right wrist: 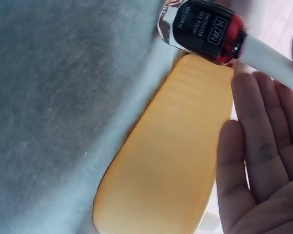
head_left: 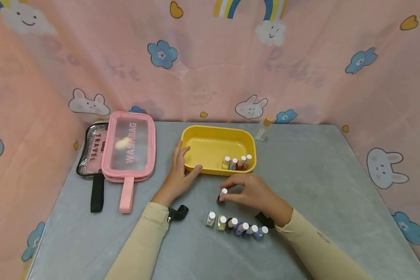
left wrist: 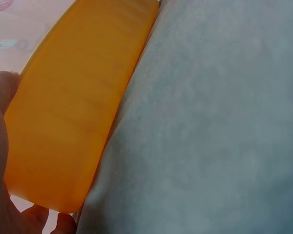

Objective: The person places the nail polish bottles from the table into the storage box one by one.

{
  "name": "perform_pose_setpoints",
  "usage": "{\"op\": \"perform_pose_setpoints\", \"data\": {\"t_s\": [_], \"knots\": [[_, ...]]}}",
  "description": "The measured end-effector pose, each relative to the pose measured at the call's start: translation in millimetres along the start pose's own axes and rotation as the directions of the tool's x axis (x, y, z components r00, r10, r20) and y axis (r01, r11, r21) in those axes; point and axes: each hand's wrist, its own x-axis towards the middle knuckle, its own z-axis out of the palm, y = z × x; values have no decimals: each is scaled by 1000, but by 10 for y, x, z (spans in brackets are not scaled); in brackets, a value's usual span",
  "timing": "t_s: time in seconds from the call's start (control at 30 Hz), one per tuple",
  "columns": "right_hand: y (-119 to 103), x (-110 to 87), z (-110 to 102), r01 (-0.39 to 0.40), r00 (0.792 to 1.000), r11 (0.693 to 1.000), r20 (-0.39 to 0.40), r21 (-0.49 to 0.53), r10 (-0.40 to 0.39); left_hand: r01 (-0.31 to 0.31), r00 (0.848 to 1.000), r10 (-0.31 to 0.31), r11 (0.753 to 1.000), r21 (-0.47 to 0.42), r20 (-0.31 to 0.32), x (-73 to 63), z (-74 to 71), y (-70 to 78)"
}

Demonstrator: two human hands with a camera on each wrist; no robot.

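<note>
My right hand [head_left: 253, 192] pinches a dark red nail polish bottle [right wrist: 207, 30] between thumb and forefinger, its white cap [right wrist: 268, 63] pointing toward the palm. The other fingers of that hand are extended in the right wrist view. The bottle is in front of a yellow plastic basket [head_left: 203, 149]. My left hand [head_left: 176, 177] holds the basket's near left corner, thumb at the front rim and fingers at the left side. Several white-capped polish bottles [head_left: 232, 164] stand in the basket's near right corner. A row of several more bottles [head_left: 243, 228] stands nearer to me.
A pink-trimmed clear wash bag [head_left: 128, 146] overlaps a black-trimmed travel bag [head_left: 94, 149] on the left. Behind the basket's right end stands a clear bottle with a tan cap [head_left: 264, 128]. A grey cloth [head_left: 322, 167] covers the table, with a printed pink curtain [head_left: 203, 77] behind.
</note>
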Motion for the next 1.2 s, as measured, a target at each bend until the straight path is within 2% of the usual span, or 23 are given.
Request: {"op": "perform_pose_setpoints", "data": {"t_s": [0.27, 0.37, 0.47, 0.6, 0.67, 0.73, 0.83, 0.93, 1.03, 1.2], "knots": [[46, 7, 55, -56, 998, 997, 33, 50, 55, 0, 1000, 0, 1000, 2, 4, -5, 11, -16], [12, -1, 49, -61, 997, 997, 42, 38, 59, 0, 1000, 0, 1000, -7, 5, -18, 27, -25], [-94, 51, -8, -4, 1000, 999, 0, 33, 4, 5, 1000, -5, 1000, -9, 5, -20, 34, -31], [-245, 296, -239, 44, 994, 999, -99, 16, -42, 7, 1000, -7, 1000, -1, -1, -4, 23, -38], [-240, 452, -365, 0, 992, 1000, -124, 8, 1, 3, 1000, -3, 1000, 0, -3, 4, 17, -38], [-168, 583, -443, -78, 990, 997, -121, 14, 79, -1, 1000, 1, 1000, -1, -2, 7, 12, -36], [-23, 716, -464, -195, 977, 980, -75, 44, 198, 1, 1000, -1, 1000, 0, -1, 7, 13, -39], [111, 783, -420, -275, 961, 961, -19, 36, 276, 1, 1000, -1, 1000, 3, -2, 7, 18, -44], [194, 823, -361, -306, 952, 952, 8, -19, 306, -4, 1000, 4, 1000, 4, -4, 9, 19, -47], [232, 866, -305, -313, 947, 942, 38, -125, 319, -8, 1000, 8, 1000, -1, -5, 8, 12, -43]]}}
